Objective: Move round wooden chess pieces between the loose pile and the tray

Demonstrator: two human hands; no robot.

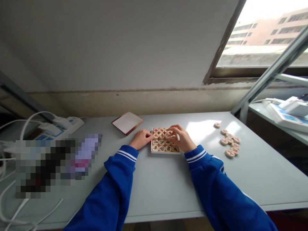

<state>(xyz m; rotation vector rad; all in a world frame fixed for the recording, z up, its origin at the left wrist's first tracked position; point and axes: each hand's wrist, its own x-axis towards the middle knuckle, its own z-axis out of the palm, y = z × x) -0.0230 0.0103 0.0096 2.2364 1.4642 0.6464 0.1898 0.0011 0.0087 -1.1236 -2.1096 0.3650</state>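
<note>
Power strip of white and blue plastic is lying at our ten o'clock; a shallow red-sided rectangular lid is resting at eleven. We are holding our left hand, fingers curled, against a shallow white box at twelve, filled with round wooden character pieces. Our right hand is hovering there, thumb and forefinger narrowly parted; we cannot tell whether they're pinching anything. Loose red-lettered wooden discs are lying between one and two.

Discs in tray, lid left, loose discs right
</note>
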